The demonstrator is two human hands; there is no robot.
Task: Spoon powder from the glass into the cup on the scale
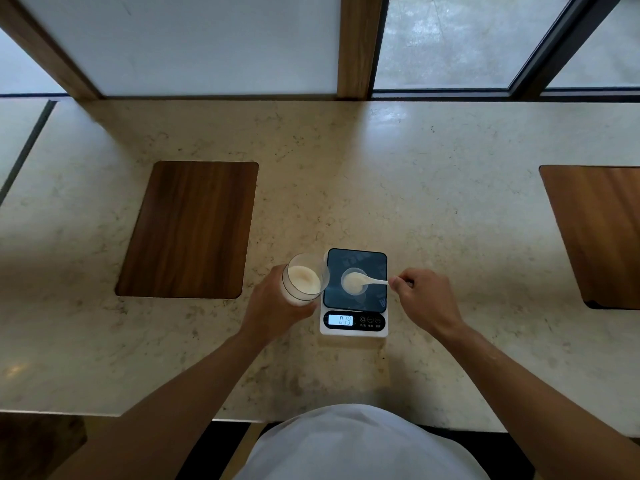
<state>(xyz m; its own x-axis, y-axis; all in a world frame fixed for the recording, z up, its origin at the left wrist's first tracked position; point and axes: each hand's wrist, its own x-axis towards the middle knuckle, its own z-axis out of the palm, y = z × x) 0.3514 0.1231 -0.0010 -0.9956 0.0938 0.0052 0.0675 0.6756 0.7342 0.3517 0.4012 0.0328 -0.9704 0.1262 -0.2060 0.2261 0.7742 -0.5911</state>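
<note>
A clear glass (304,278) holding pale powder is tilted toward the scale, gripped by my left hand (273,306) just left of it. The small white scale (354,329) has a dark platform and a lit display reading 019. On the platform stands a small clear cup (354,284) with pale powder in it. My right hand (424,299) pinches the handle of a white plastic spoon (375,280), whose bowl rests over the cup's powder.
The scale sits on a pale marble counter (450,220). A dark wooden inset panel (190,230) lies to the left, another wooden inset panel (602,233) at the far right. Window frames run along the back edge.
</note>
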